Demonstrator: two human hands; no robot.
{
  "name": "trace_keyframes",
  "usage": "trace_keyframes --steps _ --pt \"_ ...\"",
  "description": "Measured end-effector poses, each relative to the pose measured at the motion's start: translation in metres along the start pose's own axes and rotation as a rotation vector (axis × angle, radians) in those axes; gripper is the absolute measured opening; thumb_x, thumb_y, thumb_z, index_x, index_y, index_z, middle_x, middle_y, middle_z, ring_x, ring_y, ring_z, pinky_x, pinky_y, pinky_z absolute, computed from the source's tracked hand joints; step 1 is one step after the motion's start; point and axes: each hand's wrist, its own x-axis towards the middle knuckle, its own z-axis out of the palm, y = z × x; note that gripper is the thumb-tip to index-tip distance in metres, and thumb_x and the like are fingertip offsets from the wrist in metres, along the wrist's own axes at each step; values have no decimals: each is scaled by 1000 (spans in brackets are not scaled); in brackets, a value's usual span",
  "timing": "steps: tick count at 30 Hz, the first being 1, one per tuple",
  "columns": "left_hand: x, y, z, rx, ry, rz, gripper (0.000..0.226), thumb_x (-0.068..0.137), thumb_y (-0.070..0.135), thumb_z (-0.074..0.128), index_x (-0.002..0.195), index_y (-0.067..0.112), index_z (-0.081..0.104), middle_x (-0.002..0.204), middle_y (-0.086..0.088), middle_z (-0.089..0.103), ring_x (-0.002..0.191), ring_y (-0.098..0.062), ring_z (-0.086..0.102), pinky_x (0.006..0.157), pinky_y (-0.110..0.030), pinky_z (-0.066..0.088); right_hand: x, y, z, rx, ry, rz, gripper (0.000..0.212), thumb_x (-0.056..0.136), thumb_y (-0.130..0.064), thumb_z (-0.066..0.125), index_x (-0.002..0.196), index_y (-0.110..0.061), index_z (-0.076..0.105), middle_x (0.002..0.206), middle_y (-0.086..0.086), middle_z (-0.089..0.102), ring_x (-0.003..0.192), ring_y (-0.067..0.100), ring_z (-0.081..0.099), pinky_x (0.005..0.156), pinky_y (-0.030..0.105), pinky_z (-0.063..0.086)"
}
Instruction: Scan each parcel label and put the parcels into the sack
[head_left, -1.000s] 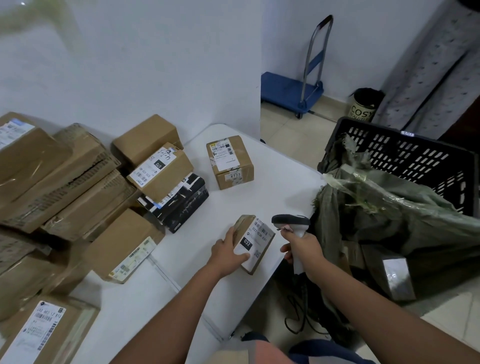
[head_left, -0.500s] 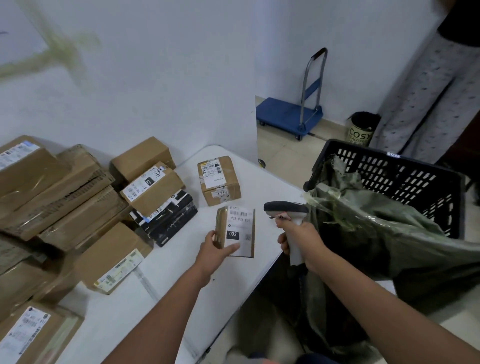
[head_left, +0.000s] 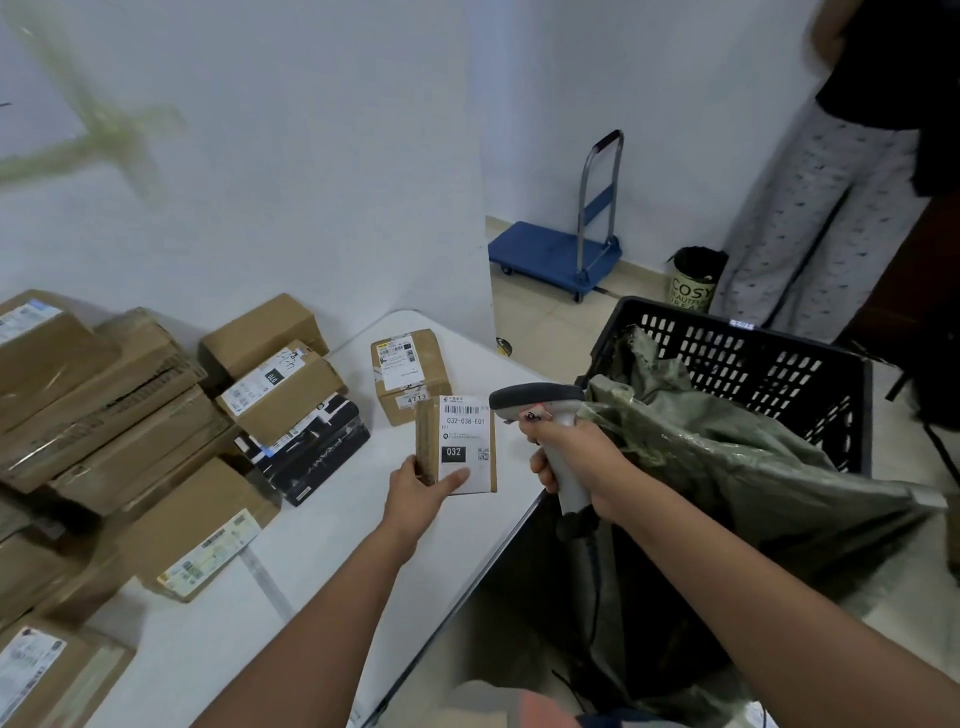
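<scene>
— White wall ahead, and below it the white table (head_left: 332, 587). What do you have to work with?

— Largest first: a heap of brown cardboard parcels (head_left: 104, 415) fills my nine o'clock, several with labels facing up. At my two o'clock a black crate (head_left: 748, 364) stands on the floor off the table's edge, and the green sack (head_left: 727, 457) hangs out of it with its mouth slumped toward me. One lone box (head_left: 410, 376) sits on the table at twelve.

— And the parcel you're on?

— My left hand (head_left: 415, 493) grips the small parcel (head_left: 457, 447) by its lower edge, thumb laid across the face below the black "032" patch, and holds it upright above the table at twelve, label turned to me. My right hand (head_left: 576, 462) is wrapped round the handle of the scanner (head_left: 537, 402), whose head sits just right of the parcel's top corner, at one o'clock.

— So how do you make the scan count?

— As I judge it, the head points leftward, across the parcel's top more than at its face. I should turn my right wrist toward the label, or tilt the label toward the nose, until the barcode along the top strip squarely faces the window. My thumb is clear of that strip and should keep off it.

— What could spoil it?

— The lone box's own label lies right behind, so a loose aim may read the wrong code. Then the parcel goes to two o'clock, into the sack, whose collapsed mouth may need nudging open.
</scene>
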Motion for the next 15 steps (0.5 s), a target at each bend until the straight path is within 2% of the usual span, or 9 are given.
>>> trace_keyframes --steps 6,11,15 --pt "-2 4 4 -10 6 17 51 79 35 82 121 23 56 115 7 65 99 -4 61 73 -16 46 -3 -1 1 14 13 -15 20 92 -24 66 85 -7 57 60 9 59 46 16 50 45 24 43" --pt "-1 4 5 -16 8 22 56 79 36 82 126 20 57 118 6 66 103 -9 62 72 -14 47 -3 0 3 17 19 -16 20 93 -23 65 82 -8 55 60 9 58 45 16 49 44 23 41" --pt "-1 7 7 -7 -4 19 54 83 33 79 129 21 53 117 8 62 94 -3 58 67 -10 45 0 1 6 16 29 -8 20 93 -22 65 82 -7 55 60 10 57 44 16 48 43 23 41"
